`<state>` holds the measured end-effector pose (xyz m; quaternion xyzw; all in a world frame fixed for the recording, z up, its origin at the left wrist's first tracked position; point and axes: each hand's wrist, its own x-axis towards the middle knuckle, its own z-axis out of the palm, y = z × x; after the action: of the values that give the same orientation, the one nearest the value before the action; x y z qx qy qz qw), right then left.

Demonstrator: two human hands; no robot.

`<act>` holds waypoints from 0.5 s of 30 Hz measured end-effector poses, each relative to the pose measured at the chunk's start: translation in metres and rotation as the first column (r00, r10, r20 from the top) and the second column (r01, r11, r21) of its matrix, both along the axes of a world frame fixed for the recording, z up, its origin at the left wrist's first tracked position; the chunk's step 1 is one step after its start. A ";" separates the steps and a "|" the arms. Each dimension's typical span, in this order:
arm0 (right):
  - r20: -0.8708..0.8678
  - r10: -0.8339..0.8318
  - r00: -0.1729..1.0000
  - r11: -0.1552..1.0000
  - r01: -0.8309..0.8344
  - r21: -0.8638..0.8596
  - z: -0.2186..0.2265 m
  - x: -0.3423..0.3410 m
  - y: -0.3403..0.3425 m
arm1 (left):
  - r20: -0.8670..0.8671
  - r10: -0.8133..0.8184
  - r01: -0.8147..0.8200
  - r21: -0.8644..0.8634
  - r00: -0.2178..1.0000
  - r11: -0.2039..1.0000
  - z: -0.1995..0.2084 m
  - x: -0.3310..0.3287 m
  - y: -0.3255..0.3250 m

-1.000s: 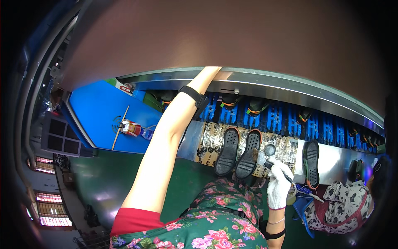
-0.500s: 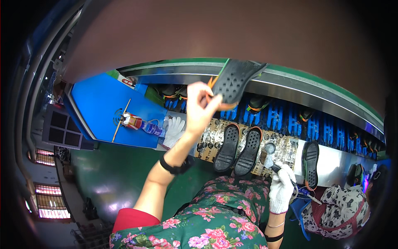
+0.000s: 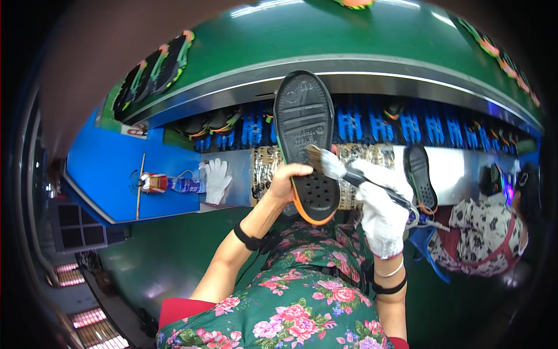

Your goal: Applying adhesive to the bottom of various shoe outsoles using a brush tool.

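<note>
My left hand (image 3: pixel 283 182), bare, grips the edge of a black shoe sole (image 3: pixel 303 119) with an orange rim. The sole is held up lengthwise, underside in view, its round-holed end toward me. In my right hand (image 3: pixel 383 218), which wears a white knitted glove, is a brush (image 3: pixel 334 166) with a dark handle. The brush's bristles are at the middle of the sole, seemingly touching it. Behind the raised sole lies a strip of tape-covered cardboard (image 3: pixel 264 168), partly hidden.
Another black sole (image 3: pixel 419 174) lies on the metal ledge to the right. Beyond runs a green belt (image 3: pixel 360 46) with blue racks (image 3: pixel 349 125) beneath. At left, a blue table (image 3: pixel 110 186) bears a bottle (image 3: pixel 189 185) near a white glove (image 3: pixel 217 180). A co-worker (image 3: pixel 479 238) sits at right.
My left hand has brought the sole from the far ledge back toward me and turned it. My right hand has raised the brush from the cardboard to the sole. The view has tilted upward.
</note>
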<state>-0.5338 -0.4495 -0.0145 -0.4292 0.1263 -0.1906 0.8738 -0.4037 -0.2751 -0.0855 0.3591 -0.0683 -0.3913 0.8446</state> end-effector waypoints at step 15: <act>0.315 -0.127 0.940 0.408 0.339 -0.847 -0.003 0.016 -0.017 | -0.245 -0.073 0.095 0.082 0.967 0.992 0.009 -0.067 -0.033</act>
<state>-0.5176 -0.4663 -0.0170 -0.7799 -0.0231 -0.3907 0.4885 -0.4710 -0.3085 -0.0768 0.3444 0.0380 -0.4702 0.8117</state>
